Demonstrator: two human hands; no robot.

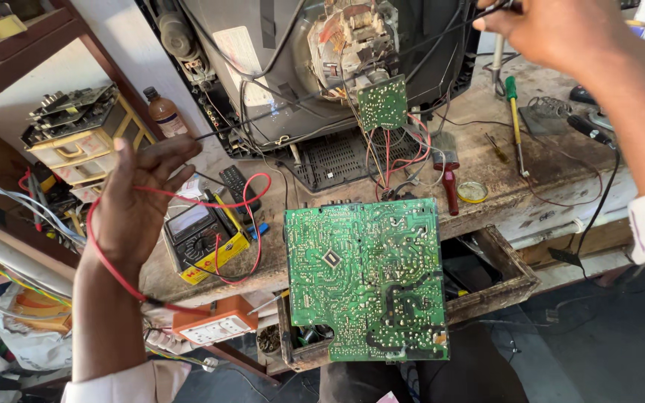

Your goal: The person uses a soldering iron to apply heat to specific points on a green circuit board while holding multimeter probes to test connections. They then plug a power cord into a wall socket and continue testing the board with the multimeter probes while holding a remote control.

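Observation:
My left hand (134, 205) is raised at the left over the bench edge, pinching a thin black lead (263, 116) that runs right toward the open back of a tube television (278, 52). A red lead (106, 257) loops around that wrist and back to a yellow-and-black multimeter (201, 242). At the top right, my right hand (554, 30) is closed on a black wire coming from the television. A large green circuit board (367, 280) lies solder side up below the set. A small green board (382, 102) sits on the tube's neck.
A worn wooden bench (531, 175) carries a remote (236, 186), a brown bottle (164, 112), a green-handled screwdriver (513, 104), a red-handled brush (449, 183), a round tin (472, 192) and a soldering iron (587, 128). An orange socket box (214, 322) hangs at the front; a drawer (518, 282) stands open.

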